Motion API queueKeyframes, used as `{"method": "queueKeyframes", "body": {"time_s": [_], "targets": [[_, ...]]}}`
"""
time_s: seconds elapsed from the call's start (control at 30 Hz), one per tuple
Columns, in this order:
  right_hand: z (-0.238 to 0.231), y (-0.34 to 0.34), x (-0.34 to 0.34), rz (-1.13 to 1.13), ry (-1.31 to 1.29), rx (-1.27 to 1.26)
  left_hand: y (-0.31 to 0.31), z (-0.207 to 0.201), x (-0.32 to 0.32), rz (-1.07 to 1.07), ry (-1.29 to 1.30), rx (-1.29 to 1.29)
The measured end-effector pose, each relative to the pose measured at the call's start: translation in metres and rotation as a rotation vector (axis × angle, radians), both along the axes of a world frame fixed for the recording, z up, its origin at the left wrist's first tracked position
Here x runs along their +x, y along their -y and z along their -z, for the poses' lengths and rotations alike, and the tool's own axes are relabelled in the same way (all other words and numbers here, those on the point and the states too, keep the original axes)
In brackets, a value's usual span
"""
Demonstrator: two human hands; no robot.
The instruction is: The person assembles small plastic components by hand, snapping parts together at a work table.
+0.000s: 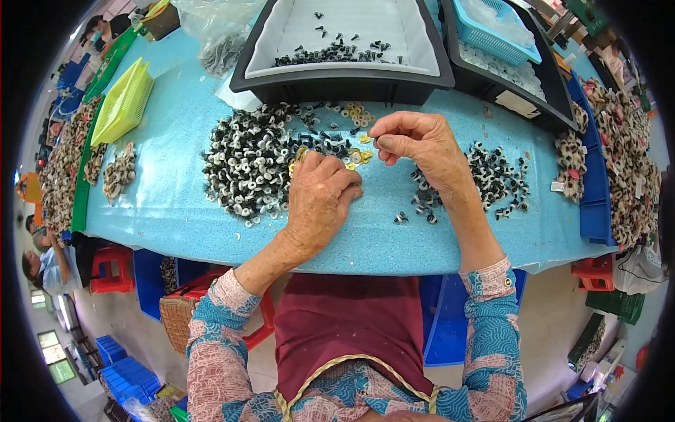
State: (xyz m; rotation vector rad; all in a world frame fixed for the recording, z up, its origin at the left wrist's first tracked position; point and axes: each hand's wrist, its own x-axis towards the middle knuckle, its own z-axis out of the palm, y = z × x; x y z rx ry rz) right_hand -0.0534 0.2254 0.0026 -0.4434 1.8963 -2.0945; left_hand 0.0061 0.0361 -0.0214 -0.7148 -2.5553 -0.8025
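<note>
"At a speckled light-blue table (351, 250), where are the worker's two bare hands?"

"Side by side over loose parts. The right hand (432, 151) is raised, thumb and index fingertip pinching what looks like a tiny dark piece (376, 141). The left hand (320, 193) rests palm down, fingers curled and close together, by small round yellow discs (357, 156); whether it grips anything, I cannot tell."

"And the parts themselves?"

"Left of the left hand spreads a large heap of black pegs and white ring-shaped pieces (242, 169). A smaller heap of black-and-white pieces (500, 176) shows on both sides of the right wrist. Behind the hands stands a black plastic tray with a white lining (341, 90), loose black pegs (330, 55) scattered inside."
</note>
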Motion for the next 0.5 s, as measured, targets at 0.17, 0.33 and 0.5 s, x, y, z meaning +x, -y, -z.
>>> {"method": "queueKeyframes", "body": {"time_s": [0.17,0.33,0.5], "targets": [[-0.009,-0.017,-0.005,0.099,-0.104,0.001,-0.003,0.001,0.0,-0.046,0.094,0.023],[-0.01,-0.02,-0.001,0.16,-0.009,-0.174,-0.021,0.001,0.001,0.06,0.119,0.336],[-0.007,0.001,0.007,0.047,0.081,-0.113,-0.009,-0.009,-0.023,0.003,0.718,1.086]]}}
